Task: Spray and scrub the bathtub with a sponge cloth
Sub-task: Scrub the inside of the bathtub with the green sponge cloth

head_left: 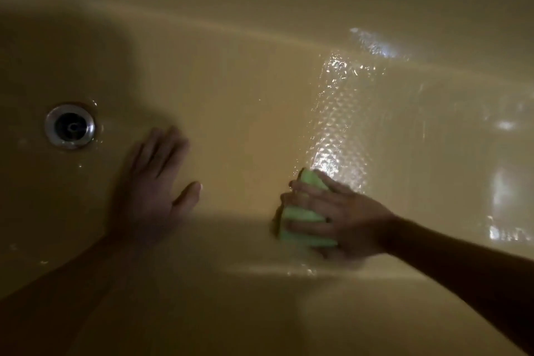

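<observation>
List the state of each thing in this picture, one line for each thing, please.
bathtub: wet, with a glistening streak on the right.
drain: uncovered, with water drops near its metal ring.
sponge cloth: green, folded, pressed against the tub.
left hand: flat on the tub floor, fingers straight, holding nothing.
right hand: holds the sponge cloth, fingers spread over it.

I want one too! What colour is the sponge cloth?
The sponge cloth is light green, clearest in the head view.
</observation>
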